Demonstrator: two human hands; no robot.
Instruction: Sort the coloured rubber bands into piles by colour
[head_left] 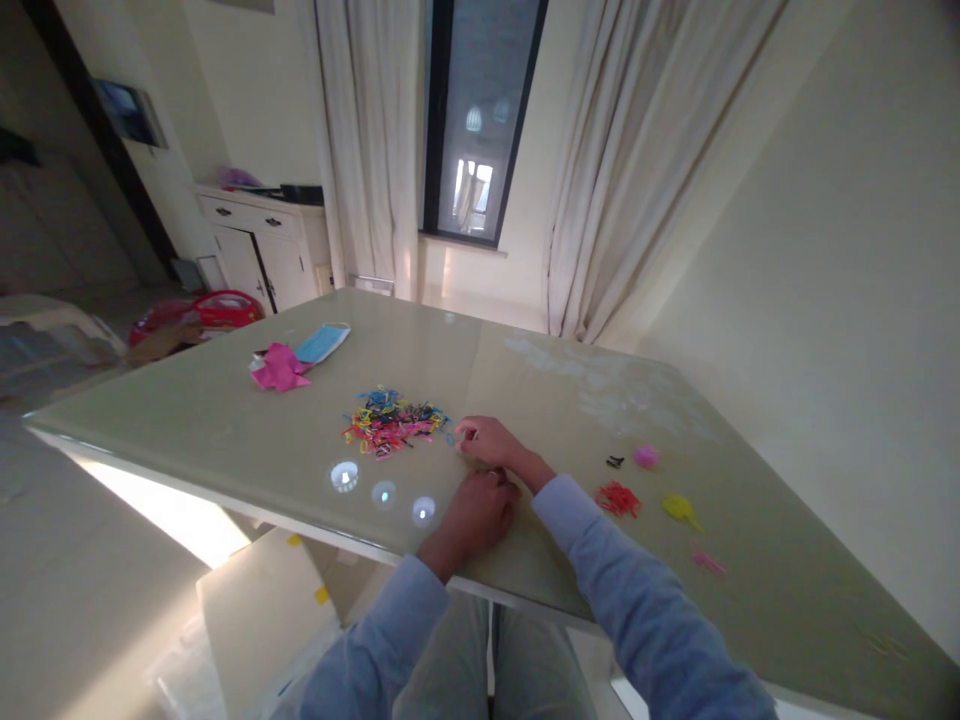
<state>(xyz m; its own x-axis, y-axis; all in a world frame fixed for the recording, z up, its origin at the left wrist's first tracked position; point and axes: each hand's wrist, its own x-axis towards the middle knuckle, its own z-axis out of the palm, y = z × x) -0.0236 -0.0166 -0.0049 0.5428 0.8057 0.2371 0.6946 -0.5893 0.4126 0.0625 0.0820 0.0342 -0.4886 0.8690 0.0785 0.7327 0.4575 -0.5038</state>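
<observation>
A mixed heap of small coloured rubber bands (394, 425) lies on the glossy table (210, 430), in blue, yellow, black, red and pink. At the heap's right edge is my right hand (487, 440), its fingers curled and pressed together near a blue band (450, 438). Whatever those fingers pinch is too small to name. My left hand (480, 510) rests closed on the table just below the right wrist, and its fingers hide what may be inside. To the right are a red bunch of bands (619, 498) and a few black bands (615, 462).
Right of my arms lie a crumpled pink piece (646, 457), a yellow balloon-like piece (681, 510) and a small pink bunch (707, 560). A blue face mask (324, 343) and a bright pink crumpled item (280, 367) sit at the far left. Curtains hang behind.
</observation>
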